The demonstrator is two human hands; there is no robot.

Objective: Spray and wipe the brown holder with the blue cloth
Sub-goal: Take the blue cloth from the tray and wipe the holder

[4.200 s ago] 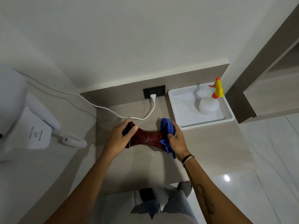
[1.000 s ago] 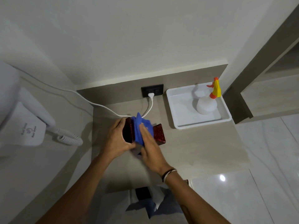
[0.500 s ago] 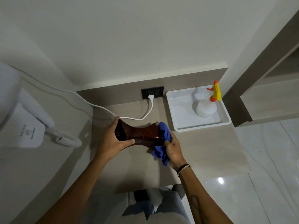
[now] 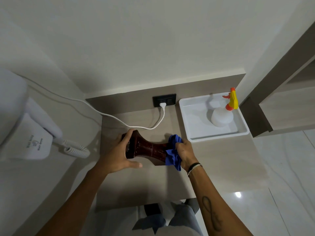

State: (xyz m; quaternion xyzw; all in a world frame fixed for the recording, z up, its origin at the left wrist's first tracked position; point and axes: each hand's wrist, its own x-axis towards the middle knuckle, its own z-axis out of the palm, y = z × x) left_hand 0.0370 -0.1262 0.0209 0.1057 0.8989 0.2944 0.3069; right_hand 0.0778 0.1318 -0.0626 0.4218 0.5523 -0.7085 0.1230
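Note:
The brown holder (image 4: 148, 149), glossy dark red-brown with flared ends, lies on its side just above the beige counter (image 4: 213, 159). My left hand (image 4: 119, 154) grips its left flared end, thumb underneath. My right hand (image 4: 185, 153) is closed on the crumpled blue cloth (image 4: 173, 153) and presses it against the holder's right end, which the cloth hides. The spray bottle (image 4: 221, 119), white with a yellow and orange trigger head, stands in the white tray (image 4: 192, 133) at the back right, apart from both hands.
A white cable (image 4: 119, 119) runs across the counter's back to a plug in the black wall socket (image 4: 164, 100). A white wall hair dryer (image 4: 32, 140) with a coiled cord hangs at left. The counter's front edge is near my legs; glossy floor lies at right.
One second ago the right hand held the cloth over the holder's middle. It has since slid to the right end, and the holder now lies stretched out sideways between both hands.

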